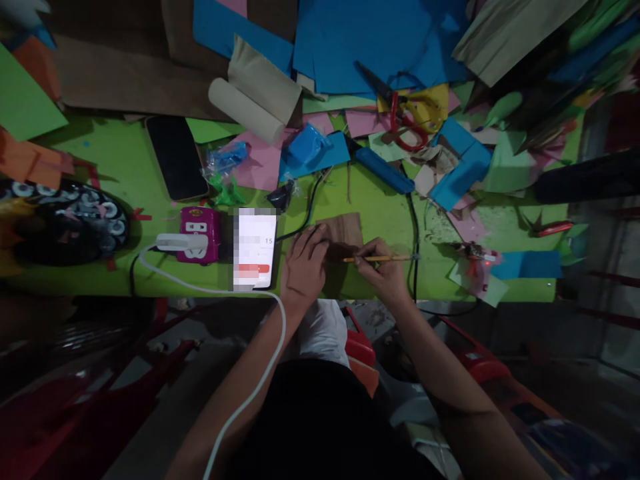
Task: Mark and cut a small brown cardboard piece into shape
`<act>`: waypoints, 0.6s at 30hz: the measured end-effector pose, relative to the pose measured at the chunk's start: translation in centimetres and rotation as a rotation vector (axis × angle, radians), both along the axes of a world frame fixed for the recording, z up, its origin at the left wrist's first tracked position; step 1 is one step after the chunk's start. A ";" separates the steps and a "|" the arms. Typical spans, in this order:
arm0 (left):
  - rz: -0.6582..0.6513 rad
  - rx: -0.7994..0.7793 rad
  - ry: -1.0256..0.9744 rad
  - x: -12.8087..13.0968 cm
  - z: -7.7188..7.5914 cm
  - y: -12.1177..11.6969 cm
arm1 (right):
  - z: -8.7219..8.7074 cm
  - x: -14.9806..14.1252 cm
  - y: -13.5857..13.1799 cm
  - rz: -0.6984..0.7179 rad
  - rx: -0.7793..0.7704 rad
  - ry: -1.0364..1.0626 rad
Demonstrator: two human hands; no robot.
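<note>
the brown paper (346, 229), near side of the green table (435, 283), could slide under the pencil (385, 258) pinched in the right hand (384, 273) if the left hand (306, 263), laid flat on the paper's left part, presses too lightly.

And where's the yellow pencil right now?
It's just right of the middle in the head view: the right hand holds the yellow pencil, its left end over the brown paper and pointing toward the left hand.
</note>
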State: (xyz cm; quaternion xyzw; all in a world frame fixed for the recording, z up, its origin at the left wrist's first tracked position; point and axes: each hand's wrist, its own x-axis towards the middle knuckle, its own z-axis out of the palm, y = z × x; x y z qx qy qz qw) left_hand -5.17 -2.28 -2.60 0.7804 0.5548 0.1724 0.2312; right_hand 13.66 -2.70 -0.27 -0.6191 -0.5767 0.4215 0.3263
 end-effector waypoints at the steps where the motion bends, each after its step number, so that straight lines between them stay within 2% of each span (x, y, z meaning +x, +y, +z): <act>1: -0.003 -0.001 0.000 0.0 0.0 0.0 | 0.0 0.0 0.0 0.002 -0.003 0.001; 9: 0.006 0.062 -0.009 0.1 -0.4 -0.1 | 0.2 0.2 0.6 0.002 -0.004 0.032; 14: -0.001 0.029 0.000 0.0 -0.3 -0.2 | -0.2 -0.5 2.0 -0.096 -0.010 0.166; 18: 0.000 0.042 0.020 0.1 -0.1 -0.3 | -1.0 -1.7 3.5 -0.148 0.047 0.195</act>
